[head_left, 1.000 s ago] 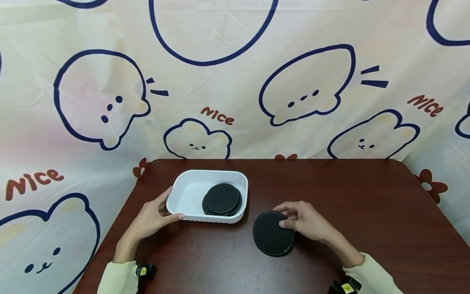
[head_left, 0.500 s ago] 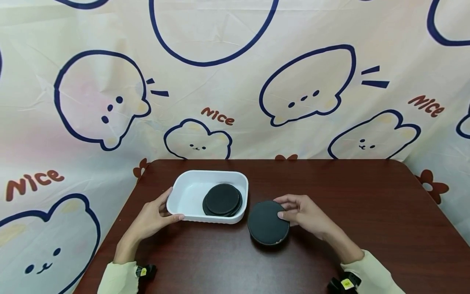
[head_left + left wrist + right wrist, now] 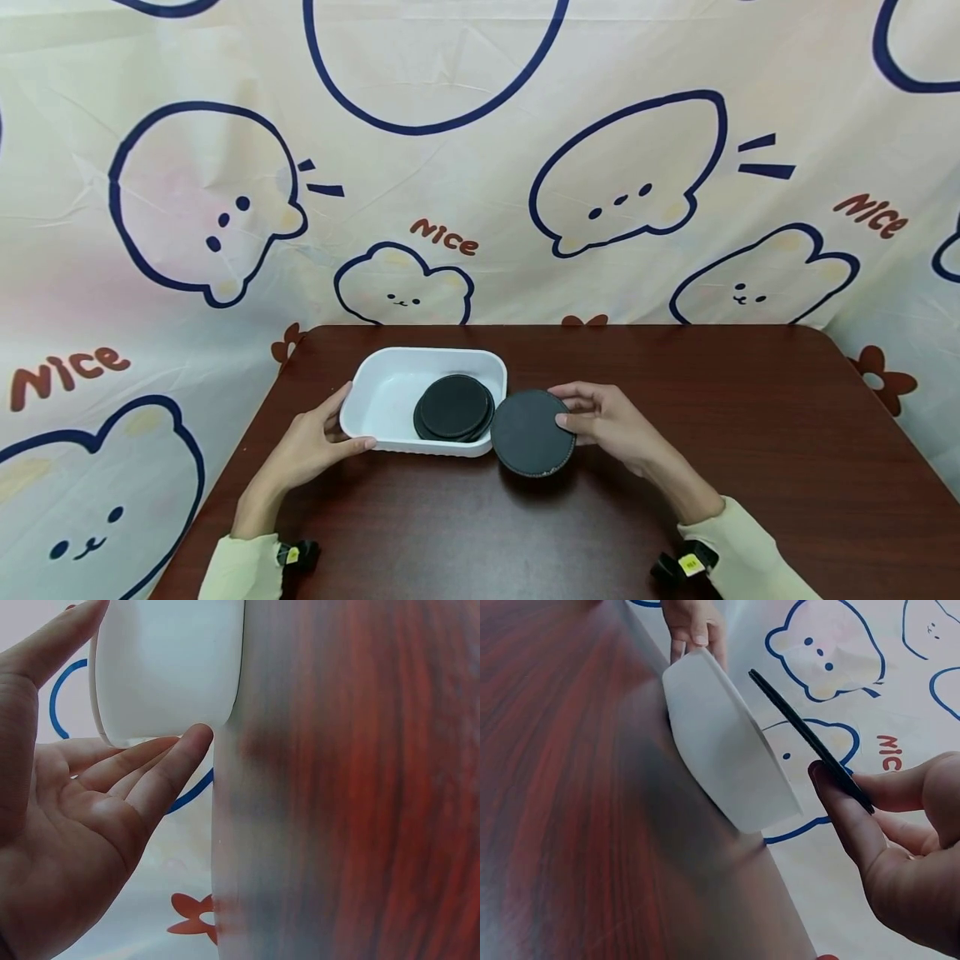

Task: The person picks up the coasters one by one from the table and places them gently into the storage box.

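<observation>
A round black coaster (image 3: 528,437), stitched along its edge, is pinched at its right side between the thumb and fingers of my right hand (image 3: 613,427). It hangs above the table beside a white plastic basin (image 3: 384,398), overlapping its right front corner in the head view. Edge-on in the right wrist view, the coaster (image 3: 804,733) looks thin and tilted. Inside the basin, toward its right end, lies a small stack of similar black coasters (image 3: 453,404). My left hand (image 3: 311,448) holds the basin's left end, thumb along the front rim and fingers against the end wall.
The dark reddish-brown wooden table (image 3: 712,392) extends to the right of the basin and in front of it. Behind it hangs a pale curtain (image 3: 495,167) printed with cartoon animals, reaching round both sides.
My right hand has lifted the coaster off the table, carrying it left and farther back toward the basin. My left hand, the basin and the stack inside have stayed put.
</observation>
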Available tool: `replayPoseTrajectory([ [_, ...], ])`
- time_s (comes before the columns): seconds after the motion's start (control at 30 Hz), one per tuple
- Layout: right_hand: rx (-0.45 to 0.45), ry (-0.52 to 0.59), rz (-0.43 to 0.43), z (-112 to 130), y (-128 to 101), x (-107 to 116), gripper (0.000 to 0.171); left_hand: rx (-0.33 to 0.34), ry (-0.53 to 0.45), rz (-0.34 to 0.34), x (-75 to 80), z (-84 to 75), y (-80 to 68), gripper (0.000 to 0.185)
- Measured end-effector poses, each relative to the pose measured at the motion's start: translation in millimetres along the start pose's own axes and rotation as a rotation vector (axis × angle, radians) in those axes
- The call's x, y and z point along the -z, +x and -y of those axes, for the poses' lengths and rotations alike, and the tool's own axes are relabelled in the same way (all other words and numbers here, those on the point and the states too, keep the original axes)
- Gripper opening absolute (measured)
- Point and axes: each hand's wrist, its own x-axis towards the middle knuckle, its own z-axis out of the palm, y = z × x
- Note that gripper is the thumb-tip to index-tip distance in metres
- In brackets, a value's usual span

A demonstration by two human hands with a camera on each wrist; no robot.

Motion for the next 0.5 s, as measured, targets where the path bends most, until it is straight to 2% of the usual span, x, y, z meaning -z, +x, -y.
replayPoseTrajectory([
  [0.3, 0.040, 0.053, -0.010, 8.8, 14.7, -8.0, 0.052, -0.004, 0.007, -0.001, 0.7, 1.5, 0.3, 0.114],
  [0.5, 0.031, 0.072, -0.032, 13.6, 21.4, -13.7, 0.051, 0.006, 0.009, 0.004, 1.1, 0.5, 0.2, 0.114],
])
